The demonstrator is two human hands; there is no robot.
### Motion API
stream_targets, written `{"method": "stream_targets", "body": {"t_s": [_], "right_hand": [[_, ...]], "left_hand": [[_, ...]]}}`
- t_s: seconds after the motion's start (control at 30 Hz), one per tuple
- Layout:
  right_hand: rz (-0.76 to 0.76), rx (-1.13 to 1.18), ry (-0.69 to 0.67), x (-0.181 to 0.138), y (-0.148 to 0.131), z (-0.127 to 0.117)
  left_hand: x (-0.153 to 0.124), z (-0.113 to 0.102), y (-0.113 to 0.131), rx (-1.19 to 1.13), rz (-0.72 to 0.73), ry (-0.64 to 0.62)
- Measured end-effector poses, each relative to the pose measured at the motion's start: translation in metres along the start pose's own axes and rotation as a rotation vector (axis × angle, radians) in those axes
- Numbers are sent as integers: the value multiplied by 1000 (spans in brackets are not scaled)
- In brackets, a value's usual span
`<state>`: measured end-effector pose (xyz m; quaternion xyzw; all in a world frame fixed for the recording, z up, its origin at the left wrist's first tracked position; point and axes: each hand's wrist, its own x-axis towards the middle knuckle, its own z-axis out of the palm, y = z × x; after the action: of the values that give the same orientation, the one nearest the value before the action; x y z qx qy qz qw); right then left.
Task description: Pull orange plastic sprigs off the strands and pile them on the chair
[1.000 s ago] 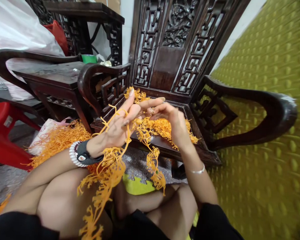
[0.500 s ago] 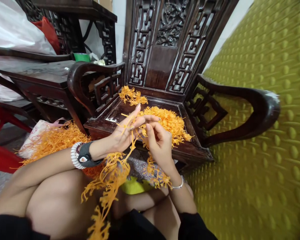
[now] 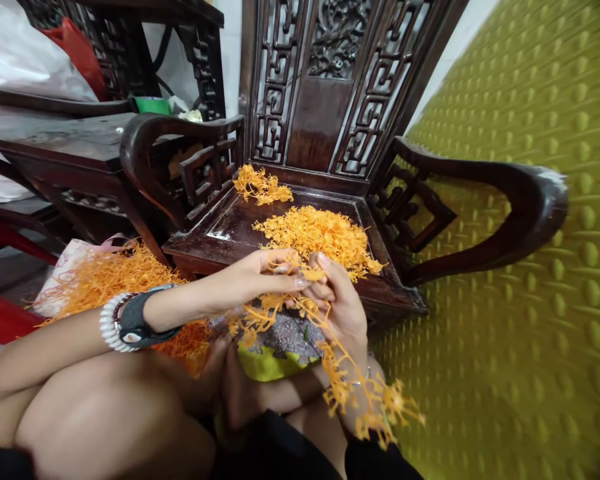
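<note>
My left hand (image 3: 265, 275) reaches in from the left, its thumb and fingers pinched on an orange branching plastic strand (image 3: 394, 401). Close against its fingertips, my right hand (image 3: 346, 310) has its fingers curled around the same strand. Clusters of it dangle below both hands and trail over the right wrist. Just beyond the hands, a large pile of orange pieces (image 3: 325, 237) lies on the dark wooden chair seat (image 3: 237, 223). A smaller orange heap (image 3: 263, 185) rests at the seat's back left.
Left of the chair, a whitish bag (image 3: 63, 270) sits by a mass of thin orange strands (image 3: 117, 273). A carved armrest (image 3: 500, 170) and a yellow-green bumpy sheet (image 3: 520, 347) stand at right. A red stool (image 3: 10, 313) and dark side table (image 3: 75, 143) are at left.
My left hand has gone from spread fingers to a pinch and moved to the right against my right hand. Hanging clusters have shifted from the lower left to over my right wrist.
</note>
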<state>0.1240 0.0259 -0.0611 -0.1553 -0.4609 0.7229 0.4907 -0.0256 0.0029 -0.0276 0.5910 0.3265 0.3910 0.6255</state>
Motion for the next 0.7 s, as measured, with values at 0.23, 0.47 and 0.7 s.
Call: {"method": "stream_targets", "body": {"t_s": [0.23,0.47,0.7], "right_hand": [[88,-30,-40,5,8,-5],[-39,-472,89,6,31,-11],[-50,-616,65,-13,27,-15]], "left_hand": [[1,-1,-11,-58,68,143],[8,-13,-30,20,1,206],[6,-15,-40,123,-171,-45]]}}
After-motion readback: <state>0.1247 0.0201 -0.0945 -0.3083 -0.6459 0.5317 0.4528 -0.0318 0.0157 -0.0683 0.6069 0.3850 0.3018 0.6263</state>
